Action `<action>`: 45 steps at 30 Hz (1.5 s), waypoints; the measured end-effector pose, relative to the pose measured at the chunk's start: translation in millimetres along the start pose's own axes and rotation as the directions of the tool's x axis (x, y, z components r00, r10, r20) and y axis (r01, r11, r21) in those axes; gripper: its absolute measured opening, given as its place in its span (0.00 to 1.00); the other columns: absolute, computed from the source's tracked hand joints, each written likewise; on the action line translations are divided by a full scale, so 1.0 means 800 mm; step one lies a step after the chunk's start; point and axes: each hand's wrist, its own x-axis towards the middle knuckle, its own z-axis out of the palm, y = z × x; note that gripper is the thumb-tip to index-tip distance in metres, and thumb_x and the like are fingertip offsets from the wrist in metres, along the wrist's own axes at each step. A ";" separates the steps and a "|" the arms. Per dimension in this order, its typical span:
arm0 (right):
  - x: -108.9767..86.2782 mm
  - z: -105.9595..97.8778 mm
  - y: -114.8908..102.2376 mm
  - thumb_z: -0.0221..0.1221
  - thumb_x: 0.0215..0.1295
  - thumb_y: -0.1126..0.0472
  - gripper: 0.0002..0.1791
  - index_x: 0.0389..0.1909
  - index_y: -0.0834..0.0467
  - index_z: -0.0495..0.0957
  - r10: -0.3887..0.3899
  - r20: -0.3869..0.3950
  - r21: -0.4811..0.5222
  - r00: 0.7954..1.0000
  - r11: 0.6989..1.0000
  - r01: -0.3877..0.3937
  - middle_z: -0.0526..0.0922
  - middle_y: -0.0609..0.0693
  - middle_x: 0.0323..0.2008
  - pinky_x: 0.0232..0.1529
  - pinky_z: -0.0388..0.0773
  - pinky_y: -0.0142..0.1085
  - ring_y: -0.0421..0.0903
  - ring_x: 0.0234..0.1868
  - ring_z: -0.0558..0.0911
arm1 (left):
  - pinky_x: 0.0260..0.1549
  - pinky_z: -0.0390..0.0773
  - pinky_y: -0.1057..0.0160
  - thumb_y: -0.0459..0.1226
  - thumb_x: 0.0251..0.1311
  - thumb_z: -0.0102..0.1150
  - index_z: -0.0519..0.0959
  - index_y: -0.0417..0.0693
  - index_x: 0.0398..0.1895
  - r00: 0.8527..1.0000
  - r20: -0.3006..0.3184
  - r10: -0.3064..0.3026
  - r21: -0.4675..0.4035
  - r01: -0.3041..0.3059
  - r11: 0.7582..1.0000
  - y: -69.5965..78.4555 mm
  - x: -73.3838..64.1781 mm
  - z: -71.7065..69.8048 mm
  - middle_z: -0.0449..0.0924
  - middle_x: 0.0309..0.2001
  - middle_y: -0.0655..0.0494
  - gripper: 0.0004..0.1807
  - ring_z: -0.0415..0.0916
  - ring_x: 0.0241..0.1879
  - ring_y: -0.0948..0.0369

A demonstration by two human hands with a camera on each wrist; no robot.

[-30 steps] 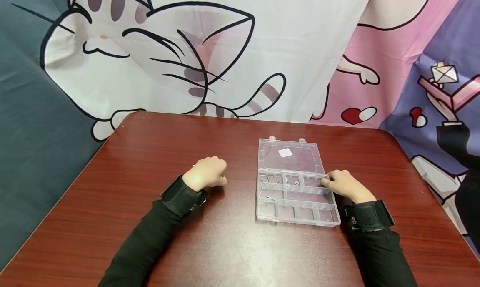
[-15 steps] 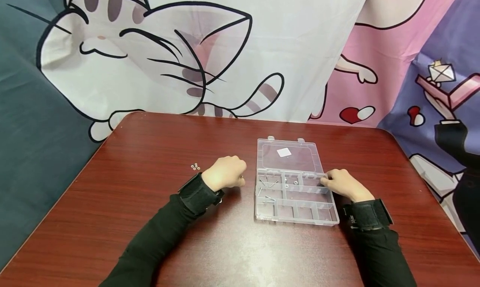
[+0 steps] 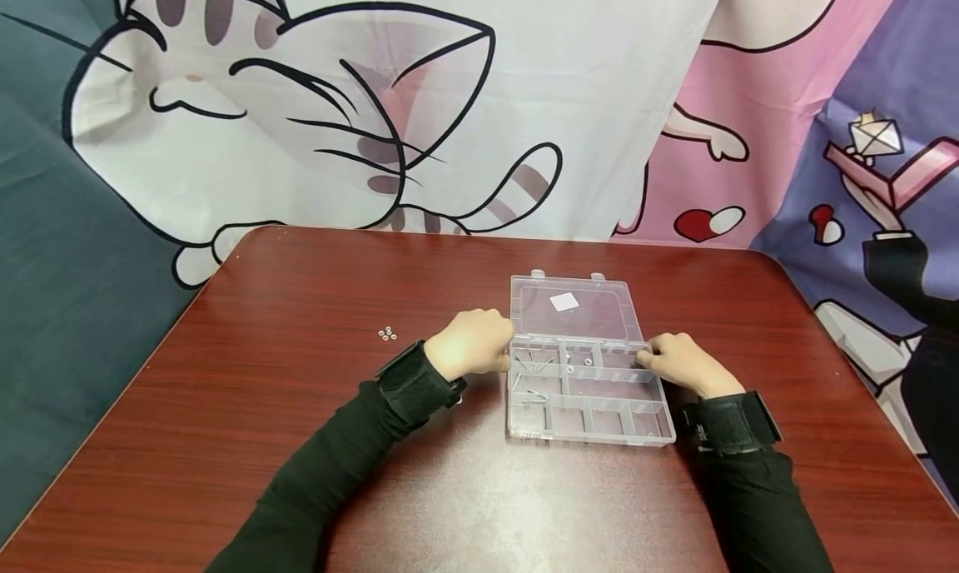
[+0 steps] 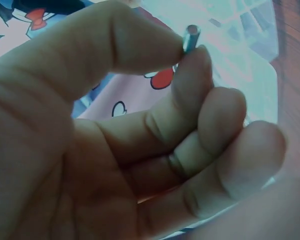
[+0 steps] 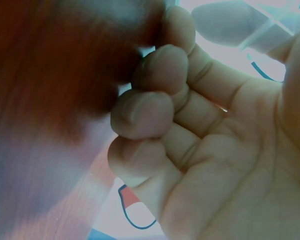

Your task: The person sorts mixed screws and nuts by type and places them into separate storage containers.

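A clear plastic compartment box [image 3: 592, 402] lies on the table with its lid [image 3: 584, 306] folded back. My left hand [image 3: 470, 341] is at the box's left edge, just over the hinge side of the compartments. Between thumb and forefinger it pinches a small shiny metal cylinder [image 4: 192, 34], the rest of it hidden by the fingertips. My right hand [image 3: 689, 363] holds the box's right edge near the hinge, its fingers [image 5: 145, 115] curled in the right wrist view. Thin metal pins [image 3: 535, 363] and a few small white pieces [image 3: 570, 369] lie in the compartments.
Several small ring-like pieces [image 3: 387, 334] lie in a cluster on the brown table [image 3: 300, 390], left of the box. A white label [image 3: 564, 301] shows at the lid. Printed cloth [image 3: 599, 98] hangs behind the table's far edge.
My left hand has moved right, from the cluster of ring-like pieces to the box's left edge, uncovering the cluster. My right hand stays at the box's right edge.
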 end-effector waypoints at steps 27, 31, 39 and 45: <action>0.000 0.000 -0.001 0.51 0.56 0.59 0.14 0.13 0.56 0.72 0.015 0.003 0.002 1.000 1.000 -0.015 0.63 0.43 0.15 0.22 0.58 0.35 0.42 0.19 0.64 | 0.15 0.55 0.67 0.31 0.44 0.56 0.56 0.54 0.08 0.986 -0.020 0.164 -0.002 -0.164 0.986 0.036 0.024 0.002 0.48 0.13 0.64 0.20 0.50 0.16 0.66; 0.001 0.000 -0.001 0.51 0.56 0.59 0.14 0.12 0.55 0.70 0.016 0.001 -0.001 1.000 1.000 -0.016 0.63 0.43 0.14 0.22 0.58 0.35 0.42 0.20 0.64 | 0.15 0.56 0.67 0.31 0.44 0.56 0.57 0.54 0.08 0.987 -0.014 0.162 0.004 -0.161 0.987 0.036 0.026 0.001 0.49 0.13 0.64 0.20 0.51 0.16 0.66; 0.001 -0.001 -0.002 0.51 0.55 0.60 0.15 0.10 0.54 0.68 0.014 -0.005 -0.005 1.000 1.000 -0.014 0.61 0.43 0.14 0.22 0.57 0.34 0.41 0.19 0.63 | 0.16 0.61 0.65 0.32 0.43 0.56 0.57 0.54 0.09 0.990 -0.033 0.136 0.034 -0.135 0.990 0.034 0.028 0.004 0.51 0.14 0.64 0.18 0.55 0.17 0.66; 0.000 -0.001 -0.001 0.51 0.56 0.60 0.15 0.10 0.54 0.67 0.017 0.001 -0.002 1.000 1.000 -0.017 0.61 0.43 0.14 0.21 0.57 0.34 0.41 0.18 0.62 | 0.13 0.64 0.63 0.44 0.45 0.62 0.58 0.54 0.10 0.993 -0.079 0.093 0.086 -0.086 0.993 0.033 0.026 0.003 0.52 0.13 0.64 0.22 0.60 0.15 0.66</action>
